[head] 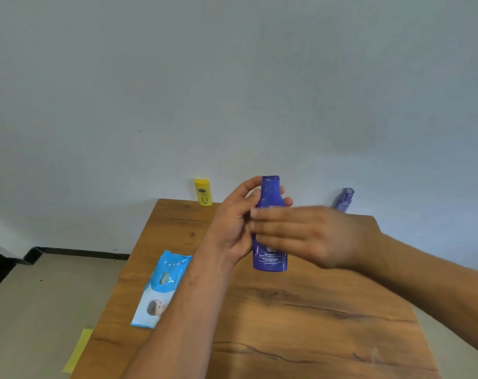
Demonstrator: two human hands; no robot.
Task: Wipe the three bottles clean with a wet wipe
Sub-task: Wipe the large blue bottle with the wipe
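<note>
1. Two bare forearms are seen nearest, reaching over one wooden table (287, 324).
2. One yellow paper slip (78, 351) is seen on the floor at far left.
3. One blue wet-wipe pack (161, 288) is laid flat at the table's left edge.
4. Three bottles are counted: one yellow bottle (203, 192) is stood upright at the far edge.
5. One dark blue bottle (270, 259) is held upright over the table, grasped round its upper part by the left hand (232, 222).
6. Straight fingers of the blurred right hand (308, 236) are laid across its middle; a wipe beneath cannot be told.
7. One second blue bottle (344, 199) is stood at far right.
</note>
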